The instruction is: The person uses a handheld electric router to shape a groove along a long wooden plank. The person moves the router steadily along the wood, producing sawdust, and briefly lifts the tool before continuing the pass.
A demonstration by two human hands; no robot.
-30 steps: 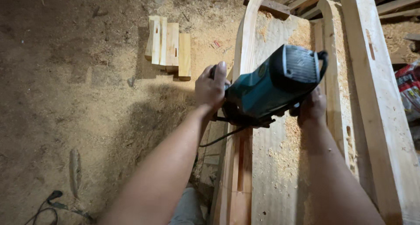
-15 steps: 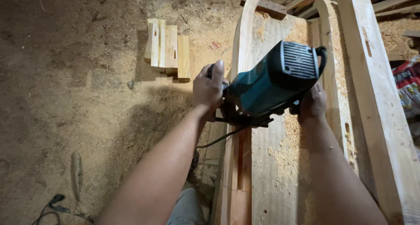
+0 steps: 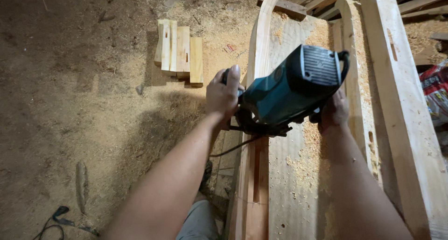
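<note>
The power tool [image 3: 291, 88] has a teal body with a black ribbed rear cap and a black cord [image 3: 233, 148]. The curved wooden rail [image 3: 259, 48] under it is pale yellow, turning reddish-brown at the near end. The small wood blocks [image 3: 179, 51] are pale tan. The floor [image 3: 70, 104] is dull brown, dusted with lighter golden sawdust. A bag [image 3: 436, 93] at the right edge is red and white.

Left hand [image 3: 223, 96] and right hand [image 3: 332, 113] grip a teal power tool [image 3: 291, 88] set on a slotted beam [image 3: 254, 174]. Wood blocks [image 3: 179, 52] lie on the sawdust floor [image 3: 70, 90].
</note>
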